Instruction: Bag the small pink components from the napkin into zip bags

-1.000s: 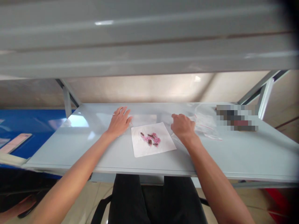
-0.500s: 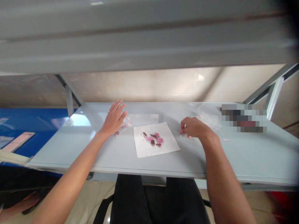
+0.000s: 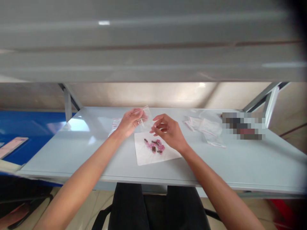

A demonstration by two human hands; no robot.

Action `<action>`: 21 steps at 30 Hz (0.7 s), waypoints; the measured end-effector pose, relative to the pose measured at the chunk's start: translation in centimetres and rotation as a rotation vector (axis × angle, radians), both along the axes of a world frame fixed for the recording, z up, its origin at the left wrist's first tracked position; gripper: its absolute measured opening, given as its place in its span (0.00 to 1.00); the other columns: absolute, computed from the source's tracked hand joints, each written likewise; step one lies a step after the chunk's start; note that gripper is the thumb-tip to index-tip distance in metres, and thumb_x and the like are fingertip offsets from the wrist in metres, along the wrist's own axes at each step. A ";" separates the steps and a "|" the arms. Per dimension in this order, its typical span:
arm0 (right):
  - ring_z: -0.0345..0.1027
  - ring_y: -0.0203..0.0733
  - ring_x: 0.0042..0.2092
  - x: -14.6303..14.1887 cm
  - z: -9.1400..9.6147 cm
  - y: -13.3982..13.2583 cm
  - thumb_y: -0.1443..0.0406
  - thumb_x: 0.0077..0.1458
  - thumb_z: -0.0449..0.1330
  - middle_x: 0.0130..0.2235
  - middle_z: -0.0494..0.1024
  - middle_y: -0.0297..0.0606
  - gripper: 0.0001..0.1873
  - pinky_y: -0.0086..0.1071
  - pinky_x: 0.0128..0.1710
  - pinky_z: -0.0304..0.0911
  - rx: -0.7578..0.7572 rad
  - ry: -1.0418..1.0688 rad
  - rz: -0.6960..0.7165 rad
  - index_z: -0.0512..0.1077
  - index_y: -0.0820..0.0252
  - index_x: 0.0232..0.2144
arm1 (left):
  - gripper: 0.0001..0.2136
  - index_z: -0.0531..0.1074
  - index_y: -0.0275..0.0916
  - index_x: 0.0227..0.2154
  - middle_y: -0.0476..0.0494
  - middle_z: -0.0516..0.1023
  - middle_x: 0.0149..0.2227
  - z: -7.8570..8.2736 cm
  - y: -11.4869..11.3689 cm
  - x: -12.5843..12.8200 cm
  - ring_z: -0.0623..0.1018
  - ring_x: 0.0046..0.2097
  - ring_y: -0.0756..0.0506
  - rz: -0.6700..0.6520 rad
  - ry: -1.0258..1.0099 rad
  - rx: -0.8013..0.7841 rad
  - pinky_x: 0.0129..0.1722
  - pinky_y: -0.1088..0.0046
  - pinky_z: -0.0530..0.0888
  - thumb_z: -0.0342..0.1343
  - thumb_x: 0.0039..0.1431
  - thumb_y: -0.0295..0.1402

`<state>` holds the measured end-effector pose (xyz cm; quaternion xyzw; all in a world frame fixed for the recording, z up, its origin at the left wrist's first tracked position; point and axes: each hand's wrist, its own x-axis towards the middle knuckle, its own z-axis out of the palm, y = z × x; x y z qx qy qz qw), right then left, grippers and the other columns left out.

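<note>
A small clear zip bag [image 3: 146,115] with a red line along its top is in my left hand [image 3: 130,121], tilted above the table. My right hand [image 3: 168,129] is at the lower right edge of this bag, its fingers bent and the fingertips pinched there. The clear film makes the exact contact hard to see. Below both hands lies a white paper sheet [image 3: 141,156], bearing a loose pile of pink beads [image 3: 160,147] and several dark brown pieces [image 3: 153,149].
More clear zip bags [image 3: 211,127] lie to the right of the paper. Another bag [image 3: 116,123] is partly hidden behind my left wrist. A blurred-out object [image 3: 244,126] lies at the right rear. The low grey shelf [image 3: 153,64] hangs over the table [image 3: 72,153].
My right hand has moved left from the bags to above the paper. My left hand has moved right from the bag on the left and now holds a clear zip bag.
</note>
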<state>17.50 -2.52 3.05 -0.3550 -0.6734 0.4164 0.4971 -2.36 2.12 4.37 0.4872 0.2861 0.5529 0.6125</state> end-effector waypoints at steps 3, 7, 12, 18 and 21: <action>0.76 0.38 0.34 -0.6 -0.9 0.1 0.62 0.57 0.62 0.32 0.79 0.34 0.11 0.30 0.34 0.69 0.067 -0.268 -0.031 0.71 0.57 0.43 | 0.17 0.78 0.35 0.31 0.50 0.78 0.26 0.1 0.7 -1.7 0.77 0.29 0.51 0.158 0.023 0.016 0.36 0.72 0.74 0.77 0.38 0.33; 0.75 0.40 0.35 -1.4 -1.5 0.0 0.62 0.58 0.62 0.34 0.82 0.37 0.06 0.31 0.37 0.65 0.127 -0.697 -0.115 0.78 0.56 0.32 | 0.21 0.80 0.33 0.40 0.43 0.82 0.28 0.1 -0.1 -3.9 0.79 0.30 0.46 0.195 0.301 0.057 0.32 0.71 0.73 0.75 0.41 0.34; 0.77 0.44 0.41 -2.1 -2.7 0.2 0.66 0.57 0.62 0.38 0.83 0.37 0.09 0.31 0.41 0.65 0.171 -0.820 -0.058 0.82 0.53 0.39 | 0.20 0.75 0.35 0.39 0.41 0.84 0.30 -1.3 -1.6 -4.6 0.79 0.27 0.47 0.212 0.421 0.025 0.26 0.74 0.71 0.73 0.44 0.38; 0.76 0.42 0.40 -1.5 -3.1 1.0 0.73 0.56 0.60 0.38 0.83 0.38 0.10 0.32 0.42 0.64 0.207 -0.765 0.015 0.81 0.56 0.33 | 0.18 0.77 0.35 0.36 0.37 0.85 0.34 -2.1 -1.9 -4.1 0.82 0.32 0.44 0.163 0.406 0.083 0.32 0.71 0.74 0.73 0.43 0.38; 0.73 0.38 0.34 -0.9 -2.1 1.1 0.71 0.57 0.61 0.36 0.82 0.37 0.07 0.31 0.38 0.64 0.184 -0.587 -0.050 0.79 0.58 0.34 | 0.19 0.82 0.34 0.39 0.37 0.85 0.37 -2.2 -2.0 -3.8 0.82 0.35 0.43 0.152 0.421 0.107 0.36 0.69 0.76 0.73 0.43 0.37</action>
